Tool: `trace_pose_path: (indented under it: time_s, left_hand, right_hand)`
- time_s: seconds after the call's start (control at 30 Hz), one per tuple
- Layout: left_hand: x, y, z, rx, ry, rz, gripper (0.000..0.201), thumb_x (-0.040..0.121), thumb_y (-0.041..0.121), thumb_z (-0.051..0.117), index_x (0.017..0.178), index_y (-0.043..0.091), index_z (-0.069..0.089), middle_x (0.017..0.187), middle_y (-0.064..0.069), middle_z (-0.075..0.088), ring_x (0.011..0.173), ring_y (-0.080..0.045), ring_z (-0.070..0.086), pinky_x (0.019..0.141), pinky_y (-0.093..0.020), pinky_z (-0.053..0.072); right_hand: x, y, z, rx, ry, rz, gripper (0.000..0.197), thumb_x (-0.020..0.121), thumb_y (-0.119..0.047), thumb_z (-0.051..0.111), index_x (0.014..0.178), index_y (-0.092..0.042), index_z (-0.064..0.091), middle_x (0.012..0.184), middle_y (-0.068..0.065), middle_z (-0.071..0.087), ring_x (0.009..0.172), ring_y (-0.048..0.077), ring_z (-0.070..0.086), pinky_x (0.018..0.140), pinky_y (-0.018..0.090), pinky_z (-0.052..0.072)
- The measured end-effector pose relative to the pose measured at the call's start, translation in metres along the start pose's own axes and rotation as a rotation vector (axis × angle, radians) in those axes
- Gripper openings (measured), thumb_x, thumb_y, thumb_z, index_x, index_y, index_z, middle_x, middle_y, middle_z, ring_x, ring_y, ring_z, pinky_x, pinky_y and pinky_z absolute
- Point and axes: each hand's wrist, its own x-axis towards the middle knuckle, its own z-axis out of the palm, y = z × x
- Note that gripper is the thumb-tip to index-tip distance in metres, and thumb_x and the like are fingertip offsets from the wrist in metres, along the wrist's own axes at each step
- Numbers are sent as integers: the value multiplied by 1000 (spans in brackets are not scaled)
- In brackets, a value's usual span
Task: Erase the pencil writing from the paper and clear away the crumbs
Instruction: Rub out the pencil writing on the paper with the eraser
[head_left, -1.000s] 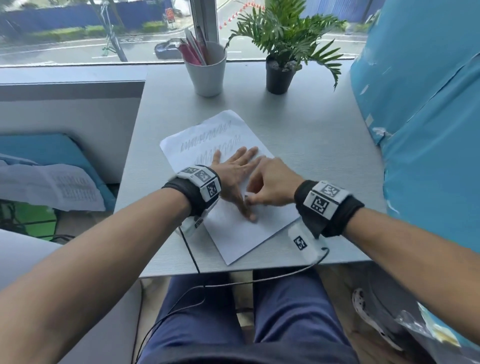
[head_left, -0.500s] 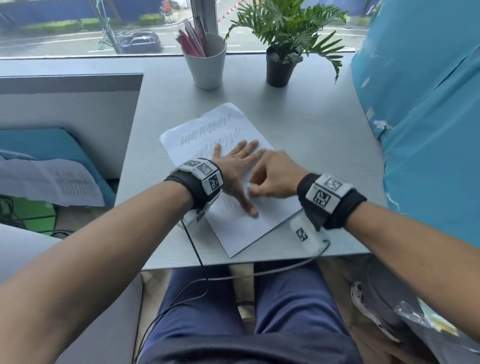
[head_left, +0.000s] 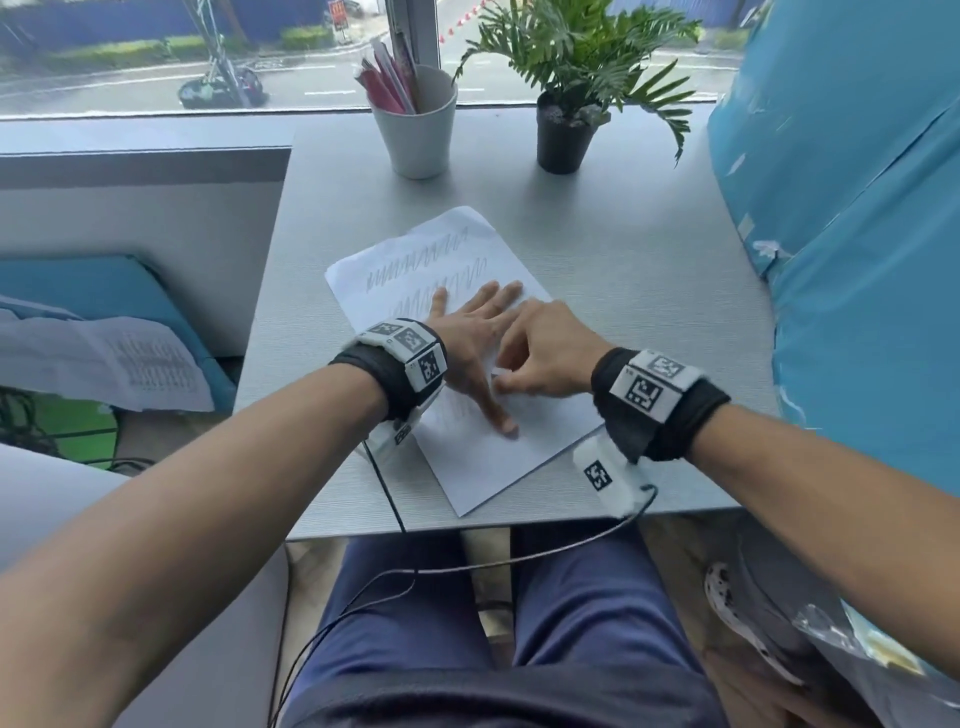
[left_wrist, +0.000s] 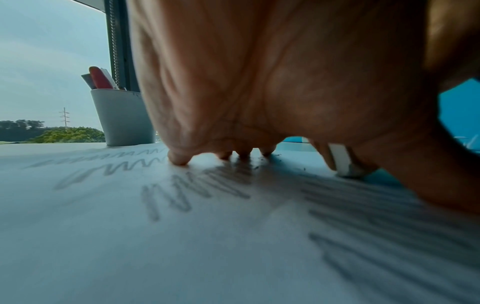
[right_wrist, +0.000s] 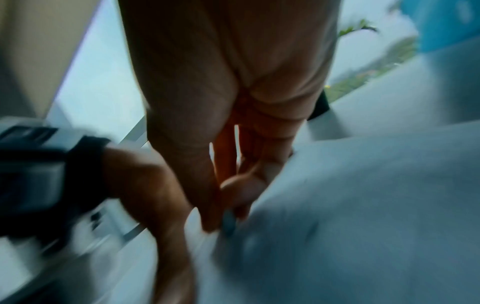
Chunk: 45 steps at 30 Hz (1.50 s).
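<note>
From the head camera, your left hand (head_left: 475, 332) lies flat, fingers spread, pinning the paper (head_left: 478, 457); your right hand (head_left: 545, 353) pinches a white eraser (head_left: 497, 372) at its 9 o'clock, against the left thumb. Rub harder and I judge the sheet could crease or tear.

From the left wrist, pencil writing (left_wrist: 197, 189) remains at 6 o'clock, crumbs (left_wrist: 259, 164) by the fingertips (left_wrist: 179, 159); they could smear.

The right wrist view is blurred; the grip is unclear there.
</note>
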Motion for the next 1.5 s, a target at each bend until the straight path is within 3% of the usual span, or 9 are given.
trace_pose_path:
  time_s: [0.17,0.33,0.43,0.57,0.63,0.8,1.0,1.2,1.5]
  left_hand:
    - [-1,-8,4,9,31,38,158,37,90,71,154,36,-19,160,14,-30,145,-9,-31,110,-66,-20]
    - [-12,-5,2,142,68,66,128,69,87,54,157,23,-13,163,3,-22,150,-15,-21,117,-57,-15]
    - [-31,13,17,271,152,314,102,88,75,39,158,17,-7,165,-1,-13,151,-14,-14,122,-48,-10]
    - [-49,32,42,217,-11,634,85,93,68,34,159,27,-1,165,8,-12,151,-10,-14,121,-40,-10]
    - [-44,20,37,211,-36,586,83,91,70,26,158,32,-5,164,11,-16,150,-10,-18,120,-42,-12]
    - [-18,-27,-4,256,53,65,98,84,80,15,156,21,-17,162,0,-24,151,-16,-16,122,-48,-7]
    - [-19,10,13,159,-21,332,101,85,80,27,157,22,-13,163,4,-22,149,-10,-20,121,-39,-12]
    - [-9,-27,-10,118,23,17,134,64,90,56,156,25,-16,163,7,-23,150,-14,-19,122,-53,-4]
    - [-30,-48,11,8,31,159,137,56,81,73,157,34,-8,163,9,-21,149,-13,-23,120,-52,-11]
  right_hand:
    - [-1,35,-41,107,97,255,8,76,-18,77,71,-13,73,54,-4,67,42,3,59,49,14,45]
    - [-13,48,-27,-42,1,298,5,80,-23,73,79,-18,71,82,0,73,72,11,63,65,22,46]
    - [-13,49,-27,-50,39,265,4,81,-22,73,80,-19,71,79,-3,69,77,13,60,69,23,44]
    - [-12,48,-28,-49,15,246,5,79,-19,74,79,-23,71,74,-10,64,73,9,59,61,19,41]
    - [-12,48,-29,-44,12,243,5,79,-19,75,81,-22,72,76,-9,65,73,7,59,61,19,42]
    - [-12,49,-30,-17,22,264,7,77,-20,78,79,-23,72,75,-10,65,74,8,59,67,22,45]
    - [-13,48,-30,-23,34,250,7,76,-21,79,82,-22,75,78,-7,69,74,8,61,70,22,48]
    - [-12,47,-27,-51,53,250,6,76,-17,76,79,-20,72,80,-3,67,75,11,61,65,22,45]
    - [-5,17,-20,11,182,80,2,76,-17,77,76,-17,75,70,-1,72,60,6,65,65,21,54]
